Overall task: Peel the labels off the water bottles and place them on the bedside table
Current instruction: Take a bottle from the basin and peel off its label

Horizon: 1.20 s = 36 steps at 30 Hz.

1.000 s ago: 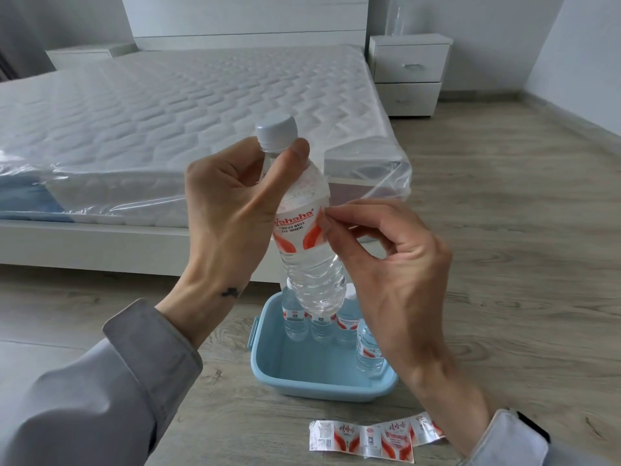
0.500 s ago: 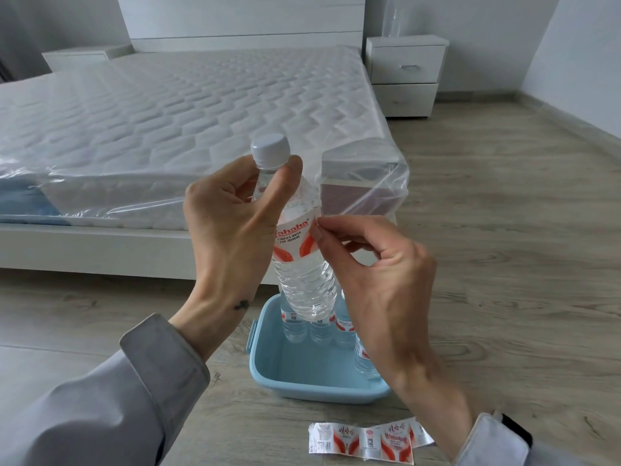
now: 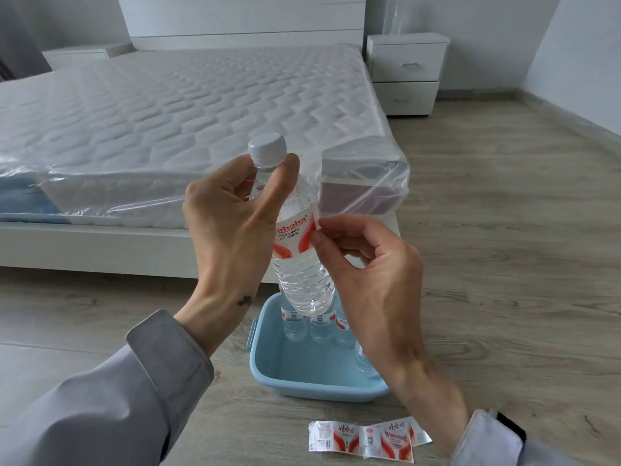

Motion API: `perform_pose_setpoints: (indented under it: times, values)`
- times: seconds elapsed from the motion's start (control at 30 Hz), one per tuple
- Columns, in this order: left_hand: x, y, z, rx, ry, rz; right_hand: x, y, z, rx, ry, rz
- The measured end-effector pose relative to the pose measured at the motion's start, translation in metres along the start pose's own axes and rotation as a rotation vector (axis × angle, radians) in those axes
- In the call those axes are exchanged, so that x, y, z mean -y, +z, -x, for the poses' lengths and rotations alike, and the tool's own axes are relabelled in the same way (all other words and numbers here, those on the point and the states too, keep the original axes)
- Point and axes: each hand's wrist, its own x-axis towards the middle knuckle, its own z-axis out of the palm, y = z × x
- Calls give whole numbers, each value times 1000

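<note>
Nearest, two grey sleeves (image 3: 100, 408) enter from the bottom edge, both cut off by the frame. On the floor (image 3: 504, 230) just before the tub (image 3: 302, 385) lie peeled labels (image 3: 366, 440), overlapping, partly hidden under the right wrist. The pale blue tub holds several small bottles (image 3: 294, 326) standing along its far wall. The held bottle and the right forearm cover their upper parts, so their number is hard to tell.

Above the tub, the left hand (image 3: 232, 223) has its grip clamped on the bottle's (image 3: 302, 277) neck and shoulder, thumb pressed just under the cap (image 3: 267, 150). The bottle is clear, ribbed and tilted, its base towards the tub. Its label (image 3: 292, 235) is white with red swirls and red lettering, the first letter hidden by the left hand. The right hand (image 3: 373, 274) has its grip pinched together on the label's right edge. Whether that edge has lifted is unclear.

Behind stands a bed (image 3: 201, 105) with its mattress wrapped in plastic. Farthest, at the wall, a white two-drawer bench (image 3: 406, 62) carries a clear bottle-like shape (image 3: 392, 15), cut off by the top edge.
</note>
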Motion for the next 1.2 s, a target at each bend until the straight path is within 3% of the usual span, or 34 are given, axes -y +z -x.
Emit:
perform_pose_setpoints:
  times: [0.4, 0.83, 1.0, 1.2]
  values:
    - [5, 2, -1, -11, -43, 21, -2, -4, -4, 73, 83, 13]
    - [24, 5, 3, -100, -95, -85, -11, 12, 14, 163, -16, 104]
    - [23, 4, 4, -120, -127, -111, -21, 9, 11, 200, 181, 107]
    - [26, 5, 4, -129, -152, -155, -26, 13, 5, 165, 260, 132]
